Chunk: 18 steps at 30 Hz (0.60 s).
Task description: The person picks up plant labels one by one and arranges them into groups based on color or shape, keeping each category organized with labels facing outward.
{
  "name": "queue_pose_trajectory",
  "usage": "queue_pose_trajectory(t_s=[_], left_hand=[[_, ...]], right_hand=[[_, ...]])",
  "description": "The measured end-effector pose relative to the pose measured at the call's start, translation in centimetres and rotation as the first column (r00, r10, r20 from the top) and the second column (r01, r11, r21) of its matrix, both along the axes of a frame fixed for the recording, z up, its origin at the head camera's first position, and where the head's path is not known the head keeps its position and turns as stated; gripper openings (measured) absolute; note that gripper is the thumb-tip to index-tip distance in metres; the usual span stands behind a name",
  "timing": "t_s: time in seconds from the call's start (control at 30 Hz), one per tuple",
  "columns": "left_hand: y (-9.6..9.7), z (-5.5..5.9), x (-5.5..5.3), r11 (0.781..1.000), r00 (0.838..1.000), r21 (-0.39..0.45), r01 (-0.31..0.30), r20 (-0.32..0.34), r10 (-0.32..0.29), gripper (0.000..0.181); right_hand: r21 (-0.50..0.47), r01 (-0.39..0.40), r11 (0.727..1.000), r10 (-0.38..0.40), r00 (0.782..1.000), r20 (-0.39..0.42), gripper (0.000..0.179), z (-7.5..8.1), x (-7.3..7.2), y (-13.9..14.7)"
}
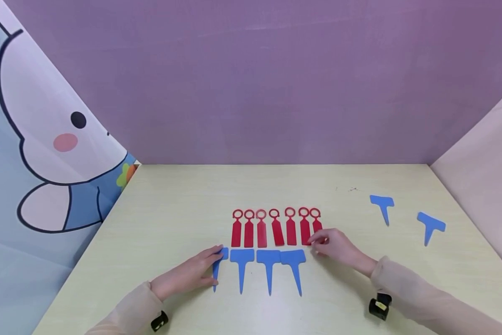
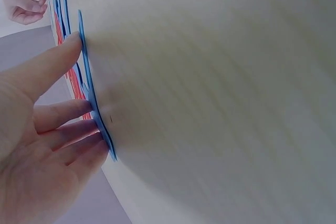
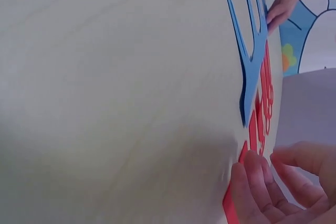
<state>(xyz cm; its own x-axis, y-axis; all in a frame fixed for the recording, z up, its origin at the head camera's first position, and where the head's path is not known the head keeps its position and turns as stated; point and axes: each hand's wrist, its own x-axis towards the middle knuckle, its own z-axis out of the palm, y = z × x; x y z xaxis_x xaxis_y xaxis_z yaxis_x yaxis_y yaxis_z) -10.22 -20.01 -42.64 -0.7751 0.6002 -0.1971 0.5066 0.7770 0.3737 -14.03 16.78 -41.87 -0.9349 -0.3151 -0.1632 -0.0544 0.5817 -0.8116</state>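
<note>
My left hand rests its fingertips on the leftmost blue T-shaped label. In the left wrist view its thumb touches one end of this label, and the other fingers lie near the opposite end. My right hand is at the right end of a row of red ring-topped tags, partly covering the last red tag. The right wrist view has its bent fingers over a red tag, with the thumb apart from them.
Right of the left hand, more blue T-shaped labels lie in a row below the red tags, stems toward me. Two others lie apart at the table's right side. A purple backdrop stands behind the table.
</note>
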Motion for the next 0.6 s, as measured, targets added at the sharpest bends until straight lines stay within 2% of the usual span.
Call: queue_pose_trajectory(t_s=[0.13,0.37,0.6], left_hand=[[0.1,0.0,0.0,1.000,1.000,-0.004,-0.008,0.006,0.008,0.065],[0.1,0.2,0.1,1.000,1.000,-0.001,-0.012,0.007,0.012,0.065],[0.1,0.1,0.2,1.000,1.000,0.004,-0.009,-0.011,0.009,0.065]], right_hand=[[0.023,-0.009,1.000,0.009,1.000,-0.013,0.015,0.5,-0.4,0.8],[0.024,0.021,0.999,-0.021,1.000,-0.004,0.017,1.2,-1.4,2.5],[0.033,0.024,0.999,-0.022,0.999,-0.049,0.022,2.2,-2.5,4.3]])
